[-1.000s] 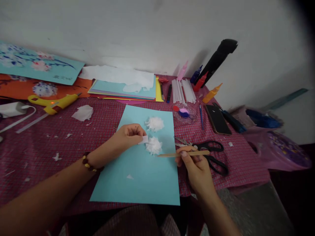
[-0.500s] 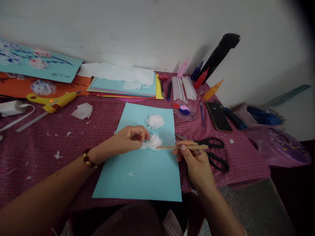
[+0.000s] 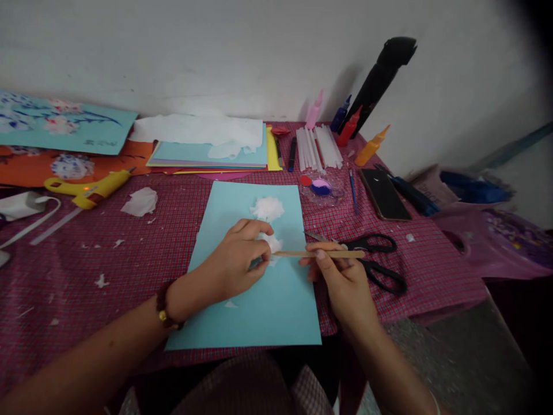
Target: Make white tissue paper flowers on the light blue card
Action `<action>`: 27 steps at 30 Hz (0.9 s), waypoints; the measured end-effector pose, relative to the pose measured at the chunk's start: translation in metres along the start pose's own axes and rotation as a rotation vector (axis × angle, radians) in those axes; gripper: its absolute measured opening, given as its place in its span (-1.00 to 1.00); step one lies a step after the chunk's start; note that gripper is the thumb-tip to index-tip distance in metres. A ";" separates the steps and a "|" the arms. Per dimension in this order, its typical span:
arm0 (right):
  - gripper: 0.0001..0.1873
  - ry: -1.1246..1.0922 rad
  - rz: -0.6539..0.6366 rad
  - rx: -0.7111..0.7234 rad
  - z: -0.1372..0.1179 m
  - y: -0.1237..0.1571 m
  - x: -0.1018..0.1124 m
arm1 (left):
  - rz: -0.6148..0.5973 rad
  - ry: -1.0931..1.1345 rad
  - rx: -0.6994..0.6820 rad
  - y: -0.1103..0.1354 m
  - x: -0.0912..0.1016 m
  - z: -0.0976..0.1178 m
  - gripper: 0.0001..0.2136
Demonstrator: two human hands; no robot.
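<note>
Head view. Nearest the person lies a blue sheet [image 3: 268,311], flat on the checked tablecloth [image 3: 129,248], its near edge at the table's edge.

The left hand [image 3: 235,262] rests on the sheet with its fingers curled in, the fingertips pinched together at the left edge of the lower tuft [image 3: 273,244] – a small white wad of shredded tissue sitting mid-sheet. The hand hides part of the tuft.

The right hand [image 3: 341,282] grips a thin wooden stick [image 3: 319,253] between thumb and fingers, closed firmly around its right half. The stick lies level, and its free tip touches the lower tuft from the right.

Handling, as judged:
- The tuft looks very light, soft and easily crushed or torn – best taken by its edge with fingertips only.
- The stick looks light and stiff, and is safe to hold anywhere along its length.

Just beyond, an upper tuft [image 3: 268,208] sits on the same sheet, just beside the lower one. Black scissors [image 3: 375,259] lie to the right of the sheet, touching the right hand's far side. Farther out are a paint dish [image 3: 322,187], a phone [image 3: 384,202] and, at the left, a yellow glue gun [image 3: 90,187]. By the wall are a stack of coloured paper [image 3: 207,155] and white glue sticks [image 3: 317,148].
</note>
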State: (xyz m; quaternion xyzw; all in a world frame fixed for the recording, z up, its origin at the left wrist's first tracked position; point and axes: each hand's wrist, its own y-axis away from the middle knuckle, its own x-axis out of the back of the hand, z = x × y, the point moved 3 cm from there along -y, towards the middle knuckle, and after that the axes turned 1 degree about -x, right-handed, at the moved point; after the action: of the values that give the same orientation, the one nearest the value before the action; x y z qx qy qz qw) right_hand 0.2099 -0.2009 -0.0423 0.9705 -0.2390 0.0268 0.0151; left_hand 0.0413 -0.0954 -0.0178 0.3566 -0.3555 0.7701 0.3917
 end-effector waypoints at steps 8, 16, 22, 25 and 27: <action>-0.84 0.023 0.075 0.111 -0.004 0.014 0.002 | 0.030 0.004 0.015 -0.006 -0.004 -0.005 -0.93; -0.85 0.316 -0.067 0.340 -0.008 0.018 -0.005 | 0.105 0.148 0.068 -0.009 -0.002 -0.008 -0.91; -0.80 0.693 -0.233 0.711 -0.019 0.027 -0.016 | 0.304 0.630 0.365 0.001 -0.006 -0.039 -0.79; -0.79 0.796 -0.272 0.797 -0.022 0.030 -0.021 | 0.335 0.745 0.404 0.004 -0.011 -0.047 -0.81; -0.78 0.805 -0.290 0.800 -0.022 0.031 -0.021 | 0.320 0.717 0.402 0.004 -0.013 -0.046 -0.79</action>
State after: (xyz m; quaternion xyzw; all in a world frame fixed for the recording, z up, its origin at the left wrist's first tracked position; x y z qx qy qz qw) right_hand 0.1760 -0.2174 -0.0207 0.8371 -0.0503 0.4792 -0.2591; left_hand 0.0306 -0.0633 -0.0523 0.0765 -0.0910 0.9500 0.2886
